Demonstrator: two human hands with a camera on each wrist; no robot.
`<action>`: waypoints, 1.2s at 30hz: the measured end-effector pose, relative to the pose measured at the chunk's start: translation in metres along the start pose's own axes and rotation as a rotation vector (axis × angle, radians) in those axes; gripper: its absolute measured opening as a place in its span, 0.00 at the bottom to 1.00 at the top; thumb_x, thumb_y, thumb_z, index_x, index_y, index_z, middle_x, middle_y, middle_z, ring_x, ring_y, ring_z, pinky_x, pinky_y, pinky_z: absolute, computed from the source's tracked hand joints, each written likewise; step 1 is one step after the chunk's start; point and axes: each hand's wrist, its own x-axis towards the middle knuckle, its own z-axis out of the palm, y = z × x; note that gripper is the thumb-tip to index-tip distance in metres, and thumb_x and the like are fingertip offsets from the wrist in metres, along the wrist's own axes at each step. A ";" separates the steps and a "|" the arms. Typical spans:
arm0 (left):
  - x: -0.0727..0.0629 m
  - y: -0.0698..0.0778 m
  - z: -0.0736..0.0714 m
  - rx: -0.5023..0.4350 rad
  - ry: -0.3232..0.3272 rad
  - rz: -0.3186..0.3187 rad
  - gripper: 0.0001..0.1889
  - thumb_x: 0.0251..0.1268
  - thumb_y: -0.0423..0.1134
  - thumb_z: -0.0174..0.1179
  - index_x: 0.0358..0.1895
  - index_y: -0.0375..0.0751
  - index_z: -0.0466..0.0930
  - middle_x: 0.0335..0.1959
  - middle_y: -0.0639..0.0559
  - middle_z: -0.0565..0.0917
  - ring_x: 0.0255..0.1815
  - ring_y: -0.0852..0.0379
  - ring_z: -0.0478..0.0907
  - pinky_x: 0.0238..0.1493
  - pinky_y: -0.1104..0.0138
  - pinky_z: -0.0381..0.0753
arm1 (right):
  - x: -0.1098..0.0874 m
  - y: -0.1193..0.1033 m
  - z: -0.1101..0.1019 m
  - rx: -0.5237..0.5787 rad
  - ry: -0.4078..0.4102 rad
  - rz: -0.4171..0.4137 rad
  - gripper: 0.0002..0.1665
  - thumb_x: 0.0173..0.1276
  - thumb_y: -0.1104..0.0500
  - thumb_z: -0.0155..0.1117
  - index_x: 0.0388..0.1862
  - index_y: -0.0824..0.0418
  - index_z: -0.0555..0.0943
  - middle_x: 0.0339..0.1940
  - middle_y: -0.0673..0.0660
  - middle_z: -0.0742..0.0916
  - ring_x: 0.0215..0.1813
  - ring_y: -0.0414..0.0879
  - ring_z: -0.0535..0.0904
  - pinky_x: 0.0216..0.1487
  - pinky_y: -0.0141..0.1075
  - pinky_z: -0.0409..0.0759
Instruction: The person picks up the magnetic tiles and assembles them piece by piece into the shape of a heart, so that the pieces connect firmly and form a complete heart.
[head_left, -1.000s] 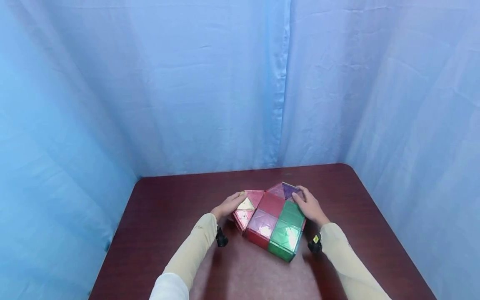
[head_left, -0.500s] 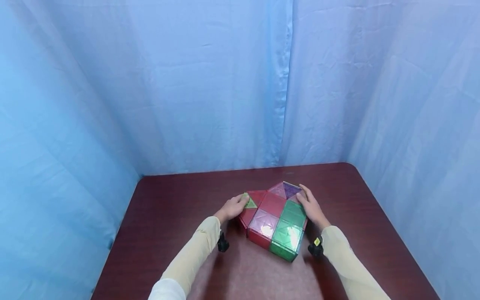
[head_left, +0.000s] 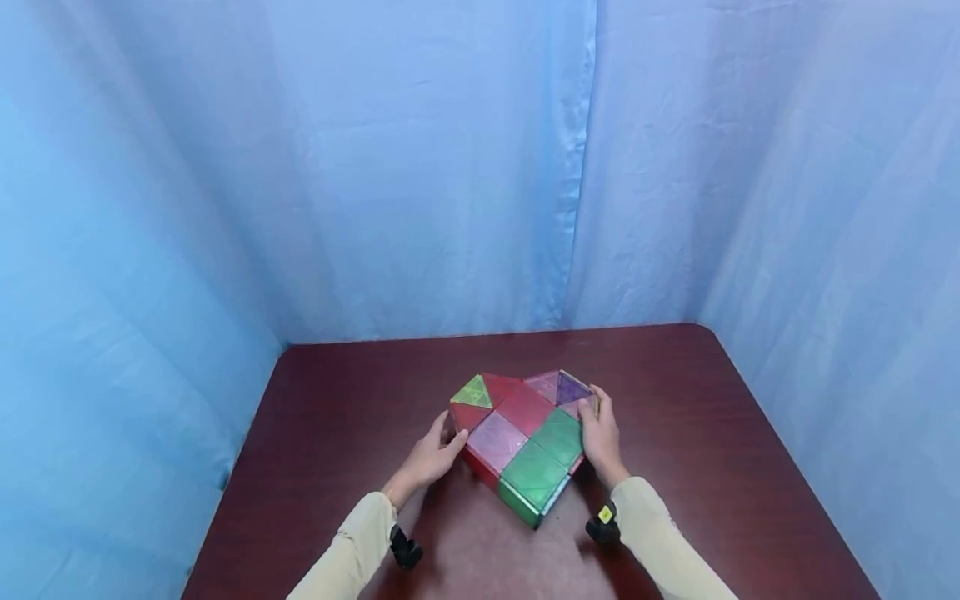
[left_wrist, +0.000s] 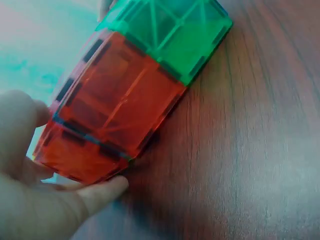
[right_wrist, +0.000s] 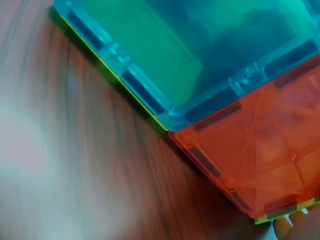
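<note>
A heart-shaped box of see-through magnetic tiles (head_left: 525, 410) is on the table, its point toward me. Its top mixes red, pink and green squares with a yellow-green triangle (head_left: 472, 392) on the left lobe and a purple triangle (head_left: 572, 389) on the right. At the left side, my left hand (head_left: 427, 458) holds the box with thumb and fingers spread around its edge; red and green side tiles (left_wrist: 120, 95) show in the left wrist view. My right hand (head_left: 602, 433) grips the right lobe, thumb on top. Blue and red side tiles (right_wrist: 240, 100) fill the right wrist view.
The dark red-brown wooden table (head_left: 337, 400) has rounded far corners. Light blue curtains (head_left: 420, 167) hang behind it and on both sides. A black wrist camera (head_left: 406, 547) sits under the left sleeve, another wrist camera (head_left: 602, 525) under the right.
The tile box has turned, its point swinging to the left. My left hand has slid from the yellow-green triangle back along the side toward me. My right hand has moved slightly left and nearer.
</note>
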 end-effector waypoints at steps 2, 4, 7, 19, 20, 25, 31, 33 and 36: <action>0.002 -0.001 -0.003 -0.031 -0.004 0.019 0.38 0.78 0.52 0.53 0.80 0.36 0.53 0.67 0.30 0.75 0.67 0.36 0.75 0.64 0.45 0.77 | 0.000 -0.002 0.009 -0.004 0.008 -0.001 0.34 0.83 0.43 0.45 0.80 0.56 0.58 0.79 0.68 0.66 0.79 0.64 0.59 0.77 0.61 0.56; 0.006 -0.002 -0.004 -0.046 -0.004 0.038 0.37 0.78 0.52 0.53 0.81 0.36 0.53 0.68 0.31 0.74 0.68 0.36 0.74 0.64 0.45 0.77 | 0.002 -0.003 0.016 -0.002 0.001 0.013 0.34 0.83 0.44 0.44 0.80 0.56 0.58 0.79 0.67 0.65 0.80 0.63 0.58 0.77 0.61 0.56; 0.014 -0.003 -0.005 -0.029 -0.011 0.051 0.38 0.78 0.54 0.53 0.81 0.39 0.52 0.69 0.33 0.74 0.69 0.36 0.73 0.67 0.43 0.74 | 0.006 -0.002 0.022 0.011 -0.008 0.034 0.33 0.83 0.45 0.44 0.80 0.55 0.57 0.80 0.65 0.64 0.80 0.61 0.58 0.77 0.61 0.57; 0.046 0.001 -0.004 -0.071 -0.003 0.038 0.36 0.77 0.55 0.54 0.79 0.42 0.55 0.67 0.36 0.75 0.67 0.40 0.74 0.68 0.42 0.72 | 0.045 -0.003 0.022 -0.023 -0.081 0.038 0.38 0.82 0.39 0.43 0.83 0.53 0.53 0.81 0.65 0.62 0.81 0.62 0.56 0.77 0.62 0.57; 0.047 0.002 -0.004 -0.073 0.002 0.034 0.36 0.77 0.54 0.54 0.79 0.42 0.55 0.67 0.37 0.75 0.67 0.40 0.74 0.69 0.42 0.71 | 0.047 -0.003 0.021 -0.024 -0.088 0.042 0.38 0.82 0.39 0.43 0.83 0.53 0.52 0.81 0.65 0.62 0.81 0.62 0.56 0.77 0.62 0.57; 0.050 0.004 -0.002 -0.075 0.010 0.034 0.36 0.77 0.54 0.54 0.80 0.42 0.54 0.67 0.37 0.75 0.67 0.40 0.74 0.68 0.42 0.72 | 0.052 -0.004 0.020 -0.034 -0.100 0.057 0.39 0.82 0.39 0.43 0.83 0.53 0.51 0.82 0.65 0.61 0.81 0.63 0.56 0.77 0.63 0.57; 0.050 0.006 -0.001 -0.088 0.020 0.025 0.38 0.78 0.54 0.52 0.81 0.43 0.50 0.67 0.36 0.75 0.67 0.40 0.74 0.69 0.42 0.71 | 0.054 -0.006 0.019 -0.042 -0.098 0.060 0.40 0.81 0.38 0.43 0.83 0.52 0.52 0.82 0.64 0.61 0.81 0.62 0.55 0.78 0.62 0.56; 0.050 0.006 0.000 -0.092 0.021 0.027 0.38 0.78 0.55 0.53 0.82 0.43 0.50 0.67 0.36 0.75 0.67 0.40 0.74 0.69 0.42 0.71 | 0.054 -0.007 0.018 -0.039 -0.097 0.063 0.40 0.81 0.37 0.44 0.83 0.52 0.52 0.81 0.64 0.62 0.81 0.61 0.57 0.78 0.62 0.57; 0.050 0.007 0.000 -0.095 0.025 0.029 0.38 0.77 0.55 0.53 0.81 0.43 0.50 0.67 0.36 0.75 0.67 0.40 0.74 0.69 0.42 0.71 | 0.054 -0.008 0.017 -0.042 -0.096 0.066 0.40 0.81 0.37 0.43 0.83 0.52 0.52 0.81 0.63 0.63 0.80 0.60 0.58 0.77 0.62 0.57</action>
